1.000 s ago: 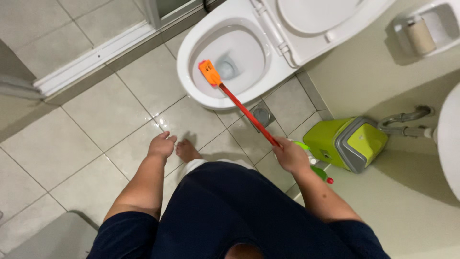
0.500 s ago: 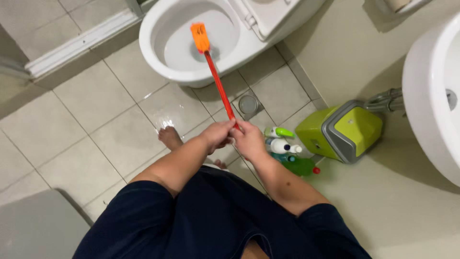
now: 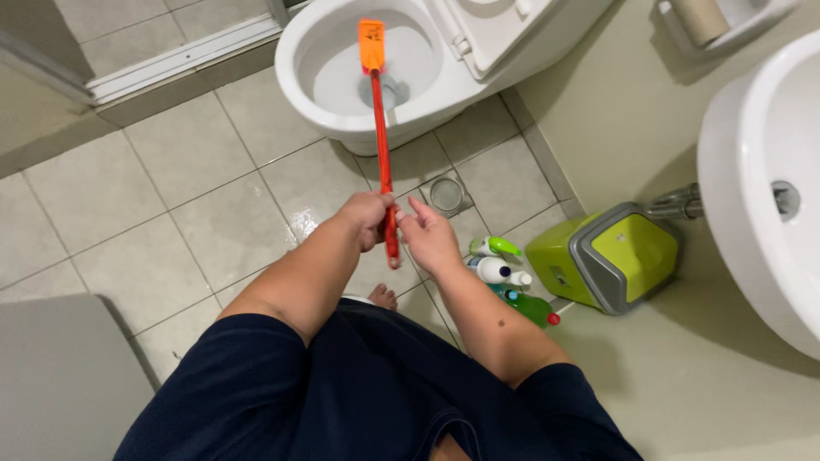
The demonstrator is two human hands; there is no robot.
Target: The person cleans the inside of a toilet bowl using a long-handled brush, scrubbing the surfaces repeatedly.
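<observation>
Orange-headed brush (image 3: pixel 372 44) in toilet bowl (image 3: pixel 318 43), ahead of left hand (image 3: pixel 369 218) clenched on its red handle, right hand (image 3: pixel 427 239) loosening; best steady both grips.

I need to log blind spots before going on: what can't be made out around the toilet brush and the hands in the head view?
- Long red-handled toilet brush: the bristles of its orange head cannot be seen; only the flat back shows.
- Left hand: its grip on the handle is shut, fingertips hidden behind the fist.
- Right hand: whether it touches the handle is unclear.
- White toilet bowl: its far rim is cut off by the top edge.
</observation>
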